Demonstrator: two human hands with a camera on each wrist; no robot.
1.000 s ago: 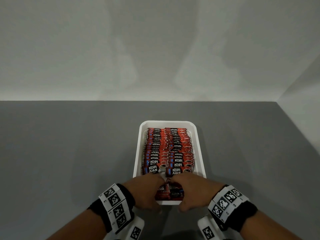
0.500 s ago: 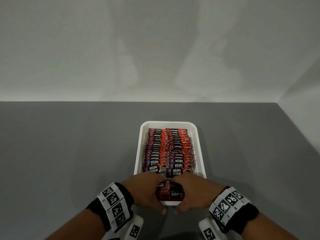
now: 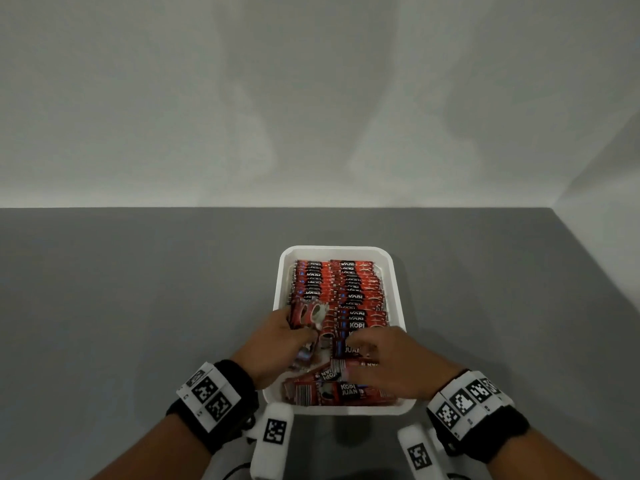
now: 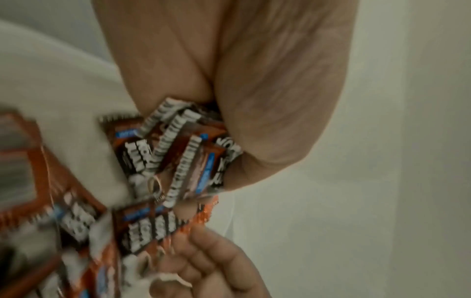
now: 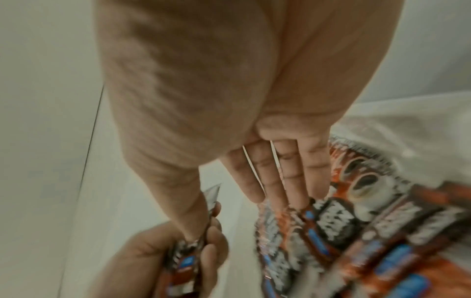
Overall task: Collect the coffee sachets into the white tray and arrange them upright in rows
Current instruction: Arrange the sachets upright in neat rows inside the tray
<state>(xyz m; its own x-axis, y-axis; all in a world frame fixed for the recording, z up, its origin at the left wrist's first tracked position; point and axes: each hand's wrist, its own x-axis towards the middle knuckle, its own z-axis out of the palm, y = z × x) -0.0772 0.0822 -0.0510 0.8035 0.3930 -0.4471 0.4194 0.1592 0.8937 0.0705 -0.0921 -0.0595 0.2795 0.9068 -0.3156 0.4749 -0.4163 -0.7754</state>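
A white tray (image 3: 398, 292) on the grey table holds red and black coffee sachets (image 3: 349, 289) standing upright in two rows. A few more sachets (image 3: 341, 393) lie flat at the tray's near end. My left hand (image 3: 291, 330) grips a small bundle of sachets (image 3: 308, 313) raised over the near part of the left row; the left wrist view shows that bundle (image 4: 178, 153) clamped between thumb and fingers. My right hand (image 3: 377, 351) rests with straight fingers (image 5: 277, 177) against the sachets of the right row (image 5: 339, 225).
The tray stands near the table's front edge, between my two wrists. Bare grey table top (image 3: 138, 306) stretches to the left, right and back. A pale wall rises behind, and another wall (image 3: 606, 220) borders the right side.
My left hand has lifted a bundle of sachets from the tray's near end, up and leftward. My right hand has moved forward onto the right row, uncovering the flat sachets.
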